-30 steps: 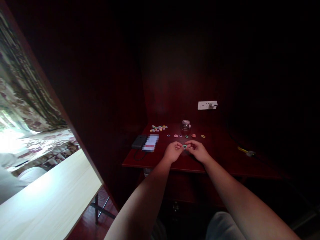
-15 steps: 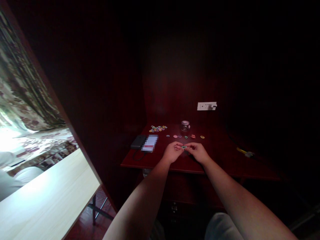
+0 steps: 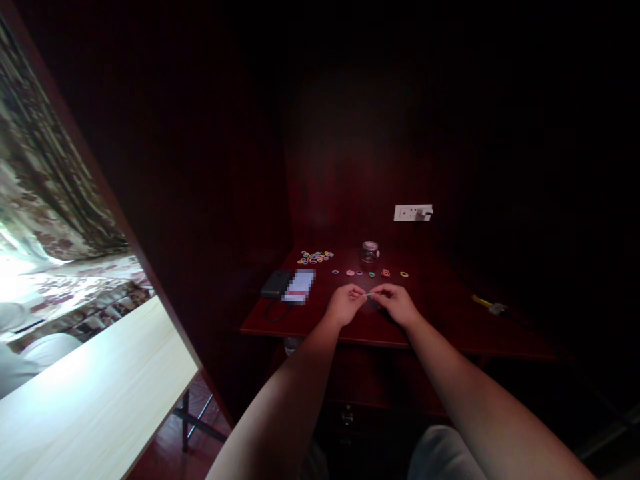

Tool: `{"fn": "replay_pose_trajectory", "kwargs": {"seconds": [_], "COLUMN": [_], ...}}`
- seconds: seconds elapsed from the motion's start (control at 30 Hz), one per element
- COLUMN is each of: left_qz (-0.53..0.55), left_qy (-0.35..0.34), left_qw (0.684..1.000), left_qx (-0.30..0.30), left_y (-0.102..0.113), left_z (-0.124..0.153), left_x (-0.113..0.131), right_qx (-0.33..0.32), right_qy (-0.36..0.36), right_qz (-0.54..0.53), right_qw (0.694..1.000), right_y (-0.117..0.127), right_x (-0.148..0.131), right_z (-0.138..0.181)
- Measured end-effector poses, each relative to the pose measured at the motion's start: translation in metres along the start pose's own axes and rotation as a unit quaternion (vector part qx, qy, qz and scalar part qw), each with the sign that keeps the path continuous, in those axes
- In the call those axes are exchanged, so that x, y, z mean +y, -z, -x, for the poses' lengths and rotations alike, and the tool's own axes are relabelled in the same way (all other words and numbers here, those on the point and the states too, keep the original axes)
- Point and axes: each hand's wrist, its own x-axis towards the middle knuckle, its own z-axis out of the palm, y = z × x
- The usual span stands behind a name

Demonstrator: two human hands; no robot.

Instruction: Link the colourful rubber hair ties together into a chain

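Between the fingertips of both hands is a small green hair tie (image 3: 369, 295), held just above the front part of the dark red desk. My left hand (image 3: 347, 303) pinches its left end and my right hand (image 3: 395, 303) pinches the right end. Just beyond my fingers lies a row of small hair ties in separate spots: a bluish one (image 3: 335, 272), pink ones (image 3: 351, 273), a purple one (image 3: 359, 273), a green one (image 3: 371, 275), orange-red ones (image 3: 385, 273) and a yellow one (image 3: 404, 275).
A mixed heap of coloured hair ties (image 3: 315, 257) lies at the back left. Behind the row stands a clear lidded jar (image 3: 370, 253). A phone (image 3: 300, 287) and a black power bank (image 3: 276, 284) lie left; a yellow-handled tool (image 3: 490, 305) lies right. A socket (image 3: 413, 213) is on the back wall.
The green hair tie between my fingers showed as an open loop before and now looks like a thin, flat strip. Both hands stay in nearly the same place.
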Motion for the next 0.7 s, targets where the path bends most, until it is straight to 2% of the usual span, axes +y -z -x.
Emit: {"fn": "replay_pose_trajectory", "kwargs": {"seconds": [0.3, 0.7], "left_qz": [-0.024, -0.036], "left_qy": [-0.004, -0.007], "left_qw": [1.0, 0.999], "left_qx": [-0.002, -0.003], "left_y": [0.0008, 0.0019], "left_z": [0.0007, 0.0017], "left_x": [0.0007, 0.004], "right_qx": [0.009, -0.014], "right_qy": [-0.005, 0.016], "right_qz": [-0.01, -0.004], "right_qw": [1.0, 1.0], "right_y": [0.0004, 0.0021], "right_x": [0.0006, -0.0003], "right_z": [-0.0004, -0.0001]}}
